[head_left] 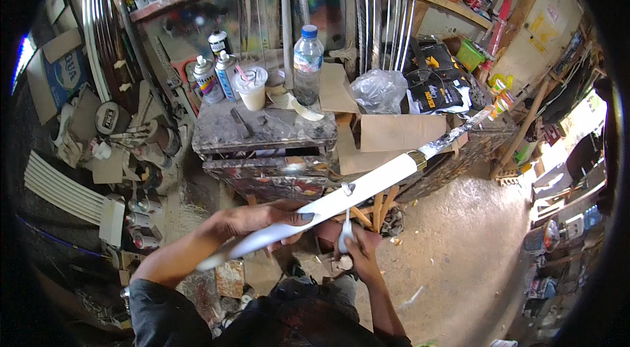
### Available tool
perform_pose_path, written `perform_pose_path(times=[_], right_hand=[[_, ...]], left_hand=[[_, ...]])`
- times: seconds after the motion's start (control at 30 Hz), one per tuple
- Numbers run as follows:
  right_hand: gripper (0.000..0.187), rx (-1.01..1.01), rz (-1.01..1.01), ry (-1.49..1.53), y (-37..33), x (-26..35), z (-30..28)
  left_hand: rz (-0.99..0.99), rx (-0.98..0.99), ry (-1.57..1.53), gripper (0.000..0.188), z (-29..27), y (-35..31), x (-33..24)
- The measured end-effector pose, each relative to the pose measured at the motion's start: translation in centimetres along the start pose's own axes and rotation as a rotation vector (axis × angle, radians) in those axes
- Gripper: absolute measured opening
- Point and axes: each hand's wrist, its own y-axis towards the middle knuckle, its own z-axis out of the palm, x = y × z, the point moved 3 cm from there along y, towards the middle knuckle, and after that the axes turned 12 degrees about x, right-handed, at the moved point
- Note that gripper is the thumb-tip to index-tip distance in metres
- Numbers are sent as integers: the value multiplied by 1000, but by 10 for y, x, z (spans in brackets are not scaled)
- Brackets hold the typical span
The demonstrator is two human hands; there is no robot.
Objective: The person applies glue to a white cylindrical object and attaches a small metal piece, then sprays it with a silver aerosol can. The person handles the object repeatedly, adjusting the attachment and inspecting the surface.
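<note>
A long white sheath-like stick [367,186] with a gold band [418,159] and a foil-wrapped far end [459,132] runs slantwise from lower left to upper right. My left hand [262,219] grips it near its lower end. Under the stick, my right hand [357,252] holds a small white tool [346,232] whose tip touches a small fitting on the stick's underside. Both forearms come in from the bottom edge.
A paint-stained wooden crate table [262,130] stands ahead with spray cans [216,75], a plastic cup [252,88], a water bottle [307,61] and tape. Cardboard [394,130] and a plastic bag [377,88] lie to its right. More cans litter the floor at left [141,222]. Concrete floor at right.
</note>
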Motion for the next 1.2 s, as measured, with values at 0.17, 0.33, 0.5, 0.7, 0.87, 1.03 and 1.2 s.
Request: perform_pose_path(times=[0.17,0.33,0.5,0.7,0.87,1.03,1.2], right_hand=[[43,12,-297,214,-85,71,-21],[45,-245,-547,397,-87,141,-21],[41,-412,-527,363,-64,171,0],[36,-425,-456,90,-39,184,17],[33,-504,-554,-64,-31,187,20],[31,-590,-596,-212,-34,193,24],[31,-588,-569,-278,-37,198,28]], left_hand=[[0,-38,37,63,2,11,-2],[-57,-5,199,58,18,12,-14],[-176,132,191,62,30,24,-21],[-64,240,312,56,36,17,-26],[-225,184,284,50,45,12,-29],[-187,245,331,49,48,9,-36],[-187,274,327,52,49,10,-35]])
